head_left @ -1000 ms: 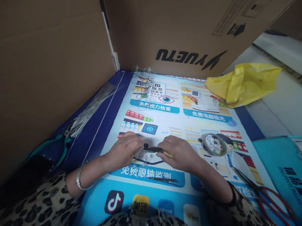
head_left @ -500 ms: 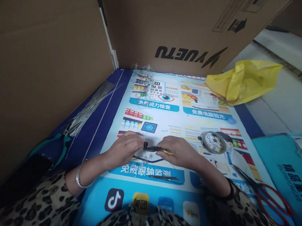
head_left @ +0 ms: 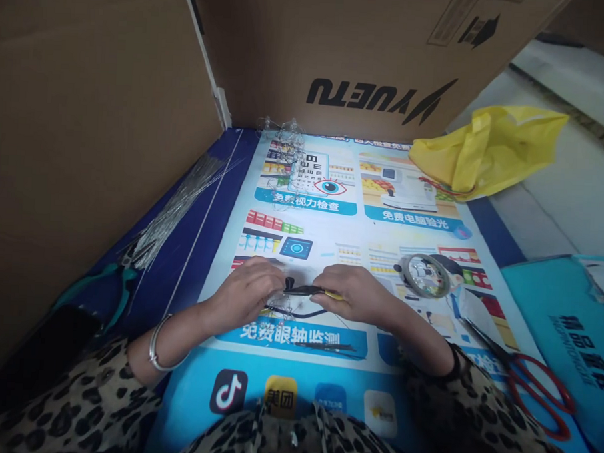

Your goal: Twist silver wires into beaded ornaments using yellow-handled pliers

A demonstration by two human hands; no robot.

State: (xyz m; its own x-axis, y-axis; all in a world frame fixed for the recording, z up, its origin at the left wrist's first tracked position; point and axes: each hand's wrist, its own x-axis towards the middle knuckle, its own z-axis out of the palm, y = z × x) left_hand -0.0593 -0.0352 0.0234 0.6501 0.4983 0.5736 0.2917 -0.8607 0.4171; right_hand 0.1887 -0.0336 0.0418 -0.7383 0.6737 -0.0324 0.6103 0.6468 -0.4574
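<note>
In the middle of the printed sheet, my right hand (head_left: 356, 292) is closed around small pliers (head_left: 303, 290) with dark jaws and yellow handles. The jaws point left, reaching the fingertips of my left hand (head_left: 252, 288). That hand is pinched on a thin beaded wire (head_left: 288, 307), whose clear, fine strands hang below the pliers. Its exact shape blurs into the print, and the part between the fingers is hidden. Just below lie several short dark wires (head_left: 327, 347).
A cluster of beaded wire pieces (head_left: 285, 145) lies at the back. Straight wires (head_left: 177, 211) and teal-handled pliers (head_left: 122, 289) are at left. To the right are a tape roll (head_left: 426, 275), red-handled scissors (head_left: 539, 397) and a yellow bag (head_left: 490, 151). Cardboard (head_left: 370, 49) stands behind.
The view has shifted slightly, so everything sits a little higher in it. Both hands keep nearly the same pose, with the pliers still at my left fingertips.
</note>
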